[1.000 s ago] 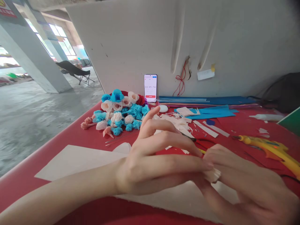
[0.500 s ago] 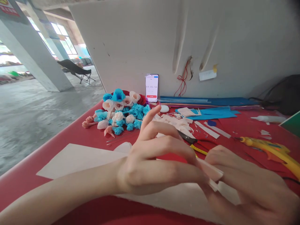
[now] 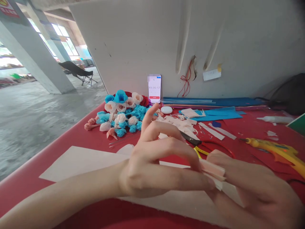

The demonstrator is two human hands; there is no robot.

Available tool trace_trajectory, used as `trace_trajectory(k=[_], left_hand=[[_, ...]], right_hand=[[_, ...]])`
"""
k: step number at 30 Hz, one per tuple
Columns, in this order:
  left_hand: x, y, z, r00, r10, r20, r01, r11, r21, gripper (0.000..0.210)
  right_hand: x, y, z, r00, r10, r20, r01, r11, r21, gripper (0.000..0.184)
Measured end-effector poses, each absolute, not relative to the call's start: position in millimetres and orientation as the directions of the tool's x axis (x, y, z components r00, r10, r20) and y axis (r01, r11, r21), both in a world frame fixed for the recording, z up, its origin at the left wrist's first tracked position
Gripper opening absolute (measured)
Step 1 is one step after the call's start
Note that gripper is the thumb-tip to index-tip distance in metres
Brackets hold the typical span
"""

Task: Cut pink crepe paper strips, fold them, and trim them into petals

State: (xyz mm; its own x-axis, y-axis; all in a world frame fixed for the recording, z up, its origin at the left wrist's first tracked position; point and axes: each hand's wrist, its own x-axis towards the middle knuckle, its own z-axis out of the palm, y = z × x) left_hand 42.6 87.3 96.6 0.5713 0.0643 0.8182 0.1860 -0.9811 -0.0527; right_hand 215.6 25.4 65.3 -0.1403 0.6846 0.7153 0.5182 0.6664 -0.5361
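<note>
Between my two hands is a small folded piece of cream paper [image 3: 215,170], its layered edges pointing right. My left hand [image 3: 157,165] pinches it from the left, with the little finger raised. At the right, my right hand [image 3: 257,187] has its fingers closed against the same folded paper; the fingertips are partly hidden. Below both hands lies a large cream sheet [image 3: 181,205], and another cream sheet [image 3: 83,162] spreads out beneath my left forearm.
Blue, cream and pink paper flowers [image 3: 121,111] are heaped at the back left. A phone [image 3: 154,89] showing a timer leans on the wall. Paper scraps [image 3: 181,124], scissors [image 3: 192,139], blue sheets [image 3: 219,114] and a yellow glue gun [image 3: 274,148] lie on the red table [image 3: 78,219].
The folded paper and my fingers have shifted slightly, and more of its layered edge shows. My right hand sits a touch lower. The phone timer has advanced one second.
</note>
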Motion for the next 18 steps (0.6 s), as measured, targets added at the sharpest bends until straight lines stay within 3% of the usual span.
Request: trace_trajectory(k=[5,11,18], left_hand=[[46.5,86.9,98.1,0.501,0.062,0.863,0.191,-0.981,-0.04,0.018],[45.8,86.0,101.1,0.57,0.066,0.819,0.198,-0.979,-0.058,0.017],[47.2,84.7,96.8,0.525,0.135,0.84,0.222,-0.975,0.018,0.014]], right_hand=[[213.9,25.0,66.0,-0.125,0.679,0.723,0.533,0.661,-0.529,0.021],[213.6,24.4,66.4,-0.138,0.662,0.737,0.541,0.674,-0.503,0.023],[215.9,25.6,64.4,-0.137,0.662,0.737,0.539,0.674,-0.506,0.024]])
